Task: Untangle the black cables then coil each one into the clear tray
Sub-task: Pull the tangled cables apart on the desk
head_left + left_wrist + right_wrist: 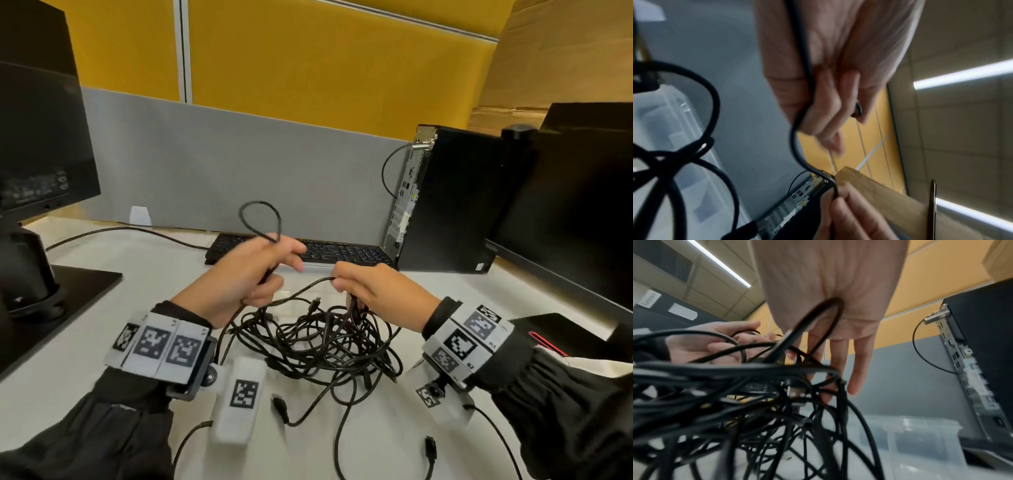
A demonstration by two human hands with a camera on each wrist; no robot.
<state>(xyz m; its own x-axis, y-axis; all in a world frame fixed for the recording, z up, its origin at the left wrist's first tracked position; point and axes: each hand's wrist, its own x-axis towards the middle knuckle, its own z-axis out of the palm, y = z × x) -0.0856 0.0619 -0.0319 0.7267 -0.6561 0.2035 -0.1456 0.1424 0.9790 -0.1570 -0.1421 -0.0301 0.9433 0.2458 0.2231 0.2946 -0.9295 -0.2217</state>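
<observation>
A tangle of black cables lies heaped on the white desk, over a clear tray that barely shows under it. My left hand is raised above the heap and grips one black cable; a loop of it stands up past the fingers. My right hand pinches the same strand close by, a little lower. In the right wrist view a cable loop runs under the palm while two fingers hang straight. The tray sits just beyond the heap.
A black keyboard lies behind the hands, a PC tower at the back right. Monitors stand at the left and right. Loose plugs trail toward the desk's near edge. A grey partition closes the back.
</observation>
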